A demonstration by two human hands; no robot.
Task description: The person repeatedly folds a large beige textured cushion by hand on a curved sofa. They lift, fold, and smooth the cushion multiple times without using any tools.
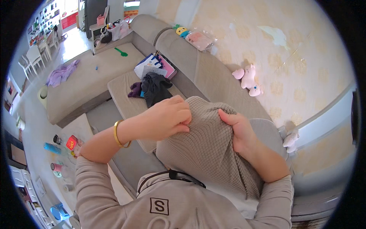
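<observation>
A waffle-knit cloth [202,137] is held up in front of the person's torso, over the sofa [89,78]. It looks mid-handling: lifted and partly spread, but bunched on its right side, with no neat fold made and not laid down. The left hand's [166,118] grip is curled together at the cloth's left edge, apparently pinching it; the right hand's [243,131] grip is clamped on the bunched side, thumb outside, other fingers largely hidden. A dark garment [157,88] lies crumpled on the seat cushion [120,91], and a lavender garment [62,72] lies loose by the sofa's left edge; neither is folded.

Among containers, a clear plastic bag [201,40] on the backrest's top edge holds something pink. A whitish bag [119,30] sits beyond the sofa's far end, contents unclear. Near the bench's [86,125] left edge stand a blue bottle [52,148] and a pink-topped bottle [56,166]; I cannot tell what is inside.
</observation>
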